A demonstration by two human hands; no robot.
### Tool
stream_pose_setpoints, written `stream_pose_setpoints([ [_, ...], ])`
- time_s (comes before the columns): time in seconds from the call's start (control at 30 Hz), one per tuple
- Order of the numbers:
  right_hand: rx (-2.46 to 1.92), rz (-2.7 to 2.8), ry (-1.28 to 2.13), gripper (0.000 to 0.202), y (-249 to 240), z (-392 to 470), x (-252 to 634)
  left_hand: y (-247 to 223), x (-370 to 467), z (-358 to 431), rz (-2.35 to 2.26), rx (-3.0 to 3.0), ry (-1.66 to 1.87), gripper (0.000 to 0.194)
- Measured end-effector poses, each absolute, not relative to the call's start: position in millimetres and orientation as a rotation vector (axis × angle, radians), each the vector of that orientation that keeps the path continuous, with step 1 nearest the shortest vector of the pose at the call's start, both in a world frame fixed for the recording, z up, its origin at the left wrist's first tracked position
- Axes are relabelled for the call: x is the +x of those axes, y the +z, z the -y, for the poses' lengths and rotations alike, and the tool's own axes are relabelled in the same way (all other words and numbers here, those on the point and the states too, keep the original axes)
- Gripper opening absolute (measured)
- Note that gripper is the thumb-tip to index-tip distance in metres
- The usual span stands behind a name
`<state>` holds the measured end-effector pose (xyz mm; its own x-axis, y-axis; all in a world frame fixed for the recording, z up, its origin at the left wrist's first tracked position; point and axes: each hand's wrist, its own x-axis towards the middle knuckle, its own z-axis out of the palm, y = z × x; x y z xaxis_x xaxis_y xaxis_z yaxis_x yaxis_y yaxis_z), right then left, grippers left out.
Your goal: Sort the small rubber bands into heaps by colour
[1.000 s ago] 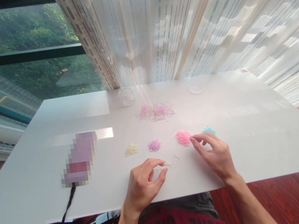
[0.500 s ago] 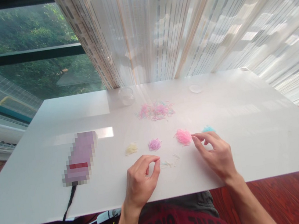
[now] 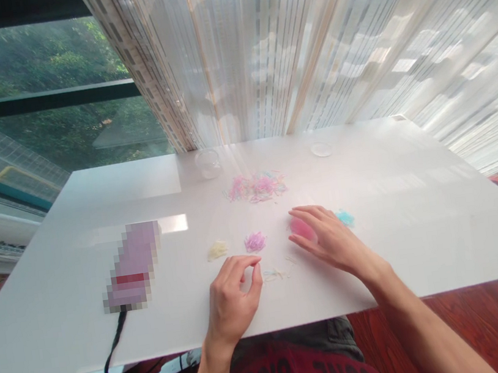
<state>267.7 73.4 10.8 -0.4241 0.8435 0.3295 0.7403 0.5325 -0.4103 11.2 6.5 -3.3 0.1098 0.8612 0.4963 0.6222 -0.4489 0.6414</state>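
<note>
My right hand (image 3: 337,241) is over the pink pile (image 3: 301,229) of small thin bands, fingers and thumb apart on either side of it and covering part of it. My left hand (image 3: 233,297) rests near the table's front edge with thumb and forefinger pinched together; anything between the tips is too small to make out. Just right of that pinch lie a few loose pale bands (image 3: 274,275). Beyond the left hand sit a purple pile (image 3: 255,242) and a pale yellow pile (image 3: 218,250). A blue pile (image 3: 345,217) shows behind my right hand.
Farther back on the white table (image 3: 419,212) lies a larger mixed-colour heap (image 3: 256,187). Behind it stand a clear round container (image 3: 207,164) and a clear lid-like disc (image 3: 321,149). A blurred-out purple object (image 3: 134,264) with a black strap (image 3: 117,341) lies at left.
My right hand has moved left from the pink pile's right edge to over it, its fingers spreading from a near pinch. The blue pile is less covered. My left hand keeps its pinch.
</note>
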Motion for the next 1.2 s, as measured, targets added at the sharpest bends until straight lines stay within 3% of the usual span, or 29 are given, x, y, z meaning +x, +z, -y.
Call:
stream_pose_setpoints([
  [0.63, -1.222, 2.332, 0.226, 0.015, 0.2, -77.9, 266.0, -3.4, 10.3, -4.8, -1.447, 2.110, 1.204, 0.012],
  [0.93, -1.215, 2.131, 0.190, 0.029, 9.9, -50.0, 262.8, -3.9, 9.4, -6.0, -1.455, 2.117, 1.213, 0.012],
  [1.2, -1.193, 2.153, 0.387, 0.018, -3.9, -10.0, 242.5, -2.5, 12.5, -6.6, -1.392, 2.294, 1.037, 0.020],
])
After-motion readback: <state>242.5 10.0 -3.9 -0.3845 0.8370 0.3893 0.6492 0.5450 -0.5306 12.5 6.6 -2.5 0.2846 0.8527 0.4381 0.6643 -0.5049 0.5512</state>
